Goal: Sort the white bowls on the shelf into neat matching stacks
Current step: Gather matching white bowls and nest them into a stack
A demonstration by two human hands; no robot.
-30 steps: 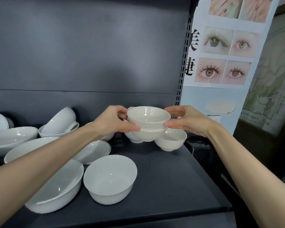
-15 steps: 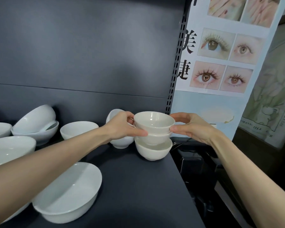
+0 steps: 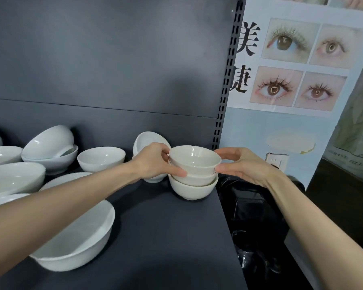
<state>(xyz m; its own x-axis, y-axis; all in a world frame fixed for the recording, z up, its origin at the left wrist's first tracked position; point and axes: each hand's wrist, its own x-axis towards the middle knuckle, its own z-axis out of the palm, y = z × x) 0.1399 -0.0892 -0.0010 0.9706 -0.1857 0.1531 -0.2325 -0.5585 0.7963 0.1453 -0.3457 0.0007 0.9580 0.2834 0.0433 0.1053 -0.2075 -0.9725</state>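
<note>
A stack of three small cream bowls (image 3: 194, 178) stands at the right-hand edge of the shelf (image 3: 166, 231), just beside the drop. Its top bowl (image 3: 194, 159) is pinched between thumb and fingers by the left hand (image 3: 153, 162) on one side and the right hand (image 3: 243, 167) on the other. If it is released unevenly or seated off-centre, the stack could be tipped over the edge. The tilted bowl (image 3: 147, 139) behind the left hand could be knocked on withdrawal.

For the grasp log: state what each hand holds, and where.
The left hand and right hand grip the top small cream ceramic bowl of the stack by opposite sides.
</note>
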